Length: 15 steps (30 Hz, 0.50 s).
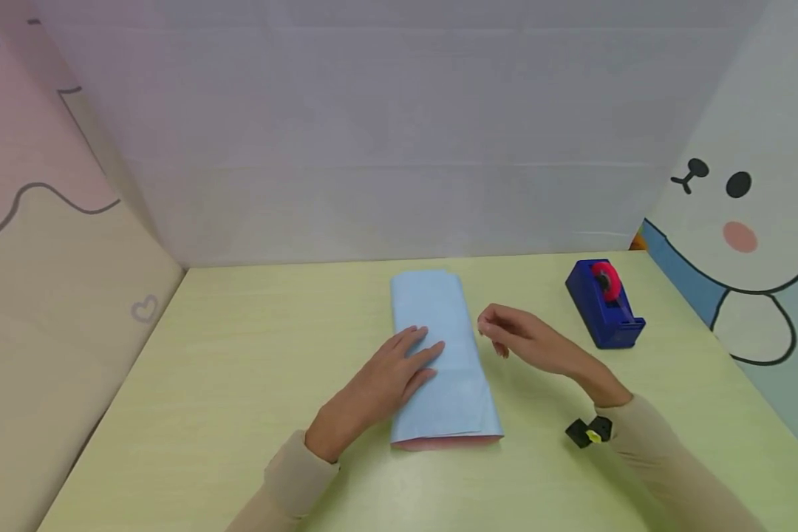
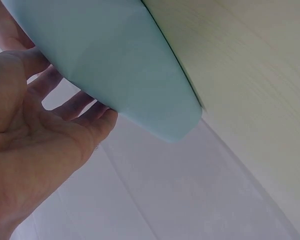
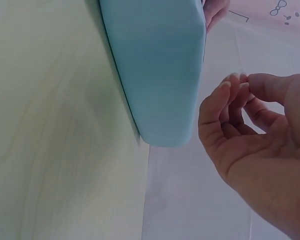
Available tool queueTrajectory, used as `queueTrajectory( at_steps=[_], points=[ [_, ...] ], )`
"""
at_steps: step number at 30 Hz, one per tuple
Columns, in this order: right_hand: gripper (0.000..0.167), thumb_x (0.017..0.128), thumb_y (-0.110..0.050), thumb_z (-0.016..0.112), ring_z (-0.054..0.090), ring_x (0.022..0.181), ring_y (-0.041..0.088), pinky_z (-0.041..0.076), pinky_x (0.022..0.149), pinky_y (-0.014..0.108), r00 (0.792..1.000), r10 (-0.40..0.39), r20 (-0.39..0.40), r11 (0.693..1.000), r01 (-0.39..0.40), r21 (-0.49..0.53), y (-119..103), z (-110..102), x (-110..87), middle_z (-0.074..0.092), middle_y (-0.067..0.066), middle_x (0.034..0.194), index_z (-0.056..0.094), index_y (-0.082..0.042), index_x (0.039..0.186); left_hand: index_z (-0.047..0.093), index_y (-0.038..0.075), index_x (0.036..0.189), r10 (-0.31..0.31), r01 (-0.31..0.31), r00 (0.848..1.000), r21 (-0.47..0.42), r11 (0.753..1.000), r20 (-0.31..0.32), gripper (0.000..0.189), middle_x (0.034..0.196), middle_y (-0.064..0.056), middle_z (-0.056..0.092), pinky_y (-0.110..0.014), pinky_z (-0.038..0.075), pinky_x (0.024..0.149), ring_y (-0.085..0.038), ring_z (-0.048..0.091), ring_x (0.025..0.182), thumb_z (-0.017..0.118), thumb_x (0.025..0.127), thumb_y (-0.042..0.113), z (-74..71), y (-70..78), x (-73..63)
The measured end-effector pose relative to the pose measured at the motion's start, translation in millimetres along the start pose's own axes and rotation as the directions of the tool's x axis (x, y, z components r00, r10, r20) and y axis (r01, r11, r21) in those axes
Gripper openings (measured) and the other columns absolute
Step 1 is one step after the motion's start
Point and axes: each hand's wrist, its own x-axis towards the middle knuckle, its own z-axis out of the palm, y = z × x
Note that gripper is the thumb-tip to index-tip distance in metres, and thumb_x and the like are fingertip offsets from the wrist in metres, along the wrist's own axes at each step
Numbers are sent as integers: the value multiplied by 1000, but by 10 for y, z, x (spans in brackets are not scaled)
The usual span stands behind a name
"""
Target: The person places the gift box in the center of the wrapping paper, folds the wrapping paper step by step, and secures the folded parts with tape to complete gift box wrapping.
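Note:
A long, light blue paper wrap (image 1: 439, 391) with a pink inner side lies lengthwise on the table, its near end showing the pink. My left hand (image 1: 389, 377) rests on its left part, fingers spread over the paper. From the left wrist view, the fingers (image 2: 104, 121) reach over the upper side of the blue paper (image 2: 125, 65). My right hand (image 1: 522, 336) hovers just off the paper's right edge, fingers curled. In the right wrist view, thumb and fingertips (image 3: 235, 79) meet; I cannot tell whether anything thin is between them.
A blue tape dispenser (image 1: 601, 310) with a red-cored roll (image 1: 606, 281) stands at the back right of the pale wood-grain table (image 1: 273, 332). A white sheet (image 1: 399, 133) closes off the back. Printed cartoon panels (image 1: 758, 244) flank both sides.

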Motion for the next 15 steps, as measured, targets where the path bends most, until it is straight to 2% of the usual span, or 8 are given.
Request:
queueTrajectory(
  at_steps=[5,8,15],
  points=[
    [17,111,-14,47,48,51,23,44,48,40,998,22,60,999,-24,25,-24,28,99,49,8,69,57,0,109,59,8,145,-8,8,1000,2,1000,11,43,150,-24,49,-49,36,117,-41,42,143,62,104,22,0,2,-7],
    [19,111,-18,47,42,42,17,39,41,34,994,60,93,998,-63,31,-45,29,150,46,4,61,58,-3,111,59,7,145,-4,4,1000,1,1000,11,43,149,-24,49,-49,36,117,-42,42,143,63,104,21,-6,5,-10],
    [21,111,-22,46,31,37,11,29,37,26,977,112,183,993,-118,26,-63,30,223,36,-3,53,58,-5,114,60,7,143,17,-17,1000,24,1000,-11,42,147,-25,51,-49,38,115,-42,45,140,64,103,20,0,3,-10]
  ],
)
